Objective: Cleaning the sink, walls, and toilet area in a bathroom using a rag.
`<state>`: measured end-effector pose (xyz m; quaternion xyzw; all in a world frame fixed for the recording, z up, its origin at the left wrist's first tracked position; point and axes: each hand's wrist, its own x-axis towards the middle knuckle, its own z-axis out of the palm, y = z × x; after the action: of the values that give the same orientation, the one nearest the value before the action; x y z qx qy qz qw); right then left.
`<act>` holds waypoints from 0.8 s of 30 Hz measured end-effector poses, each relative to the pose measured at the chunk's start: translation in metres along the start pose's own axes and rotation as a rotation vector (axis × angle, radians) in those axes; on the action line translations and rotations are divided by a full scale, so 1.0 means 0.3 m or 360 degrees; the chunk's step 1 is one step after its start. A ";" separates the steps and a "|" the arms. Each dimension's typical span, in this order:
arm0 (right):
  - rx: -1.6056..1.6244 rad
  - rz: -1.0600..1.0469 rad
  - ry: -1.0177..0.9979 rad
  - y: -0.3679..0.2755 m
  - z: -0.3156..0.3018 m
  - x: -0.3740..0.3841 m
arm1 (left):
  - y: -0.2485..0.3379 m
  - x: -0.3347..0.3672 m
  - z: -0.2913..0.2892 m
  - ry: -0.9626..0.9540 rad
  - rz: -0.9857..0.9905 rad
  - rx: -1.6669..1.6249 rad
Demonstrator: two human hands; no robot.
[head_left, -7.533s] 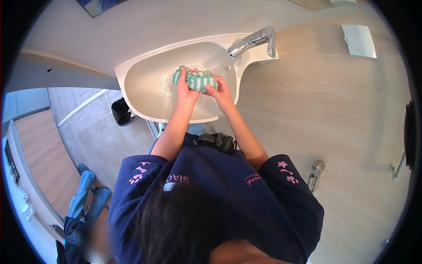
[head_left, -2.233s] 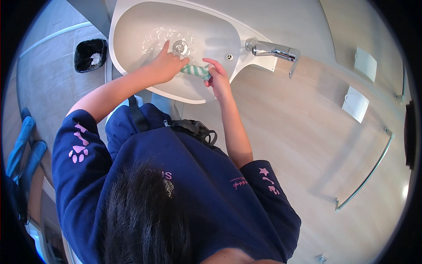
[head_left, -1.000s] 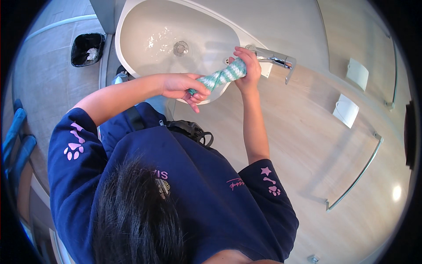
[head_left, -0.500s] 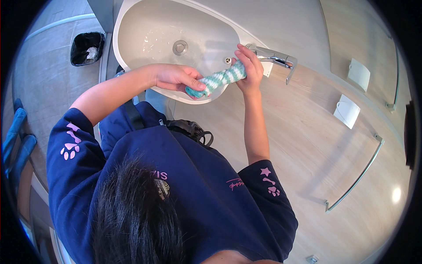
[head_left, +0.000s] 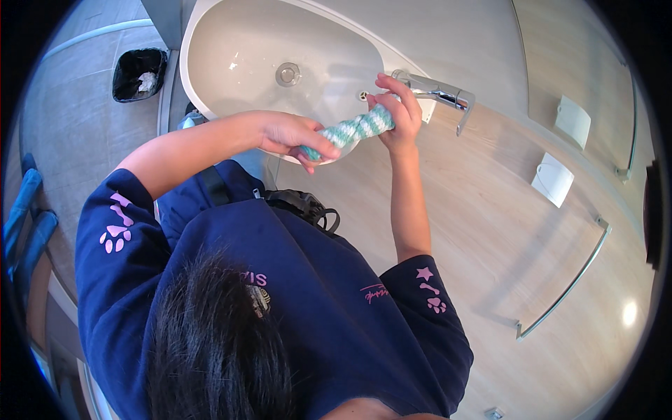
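A green-and-white striped knitted cloth (head_left: pixel 360 127) is twisted into a rope over the near rim of the white sink (head_left: pixel 238 35). At its lower left end my left hand (head_left: pixel 299 137) grips it, thumb on top and fingers curled beneath. The upper right end sits in my right hand (head_left: pixel 402 120), whose fingers wrap round it beside the chrome faucet (head_left: pixel 448 96). Beneath and beyond the cloth, the basin shows a round drain (head_left: pixel 288 74) and some bright wet spots. Part of each cloth end is hidden by my fingers.
A black-lined bin (head_left: pixel 138 75) with crumpled white waste stands on the floor at the far left. On the right, two white panels (head_left: pixel 553 179) and a metal rail (head_left: pixel 570 287) are fixed to a wood-grain surface. Blue chair-like legs (head_left: pixel 28 210) show at the left edge.
The cloth is twisted tighter and narrower. My left hand has turned and shifted slightly right along with its end; my right hand has moved a little to the right.
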<state>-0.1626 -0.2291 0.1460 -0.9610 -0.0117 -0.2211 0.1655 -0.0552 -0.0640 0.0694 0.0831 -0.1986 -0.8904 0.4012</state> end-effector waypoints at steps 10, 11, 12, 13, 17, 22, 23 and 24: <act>-0.0028 0.0074 -0.0155 -0.016 -0.007 -0.023 | 0.016 0.002 0.022 0.0215 0.0024 0.0542; -0.0040 0.0093 -0.0210 -0.013 -0.008 -0.028 | 0.016 0.003 0.019 0.0213 0.0022 0.0541; -0.0041 0.0095 -0.0209 -0.012 -0.006 -0.040 | 0.017 0.003 0.016 0.0275 -0.0016 0.0541; -0.0093 0.0209 -0.0298 -0.011 -0.001 -0.055 | 0.018 0.004 0.013 0.0338 -0.0052 0.0541; -0.0141 0.0664 -0.0706 -0.042 0.014 -0.083 | 0.026 0.001 -0.010 0.0688 -0.0193 0.0906; -0.0343 0.0911 -0.1219 -0.105 0.050 -0.091 | 0.066 -0.027 -0.067 0.1162 -0.0099 0.2790; -0.0369 0.1015 -0.1329 -0.112 0.068 -0.103 | 0.084 -0.022 -0.078 0.1162 -0.0094 0.2789; -0.0373 0.1015 -0.1332 -0.117 0.083 -0.115 | 0.106 -0.012 -0.090 0.1109 -0.0093 0.3078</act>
<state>-0.1865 -0.1862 0.1211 -0.9349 0.2404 0.2422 0.0973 -0.0230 -0.0882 0.0584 0.6292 -0.7011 -0.2854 0.1763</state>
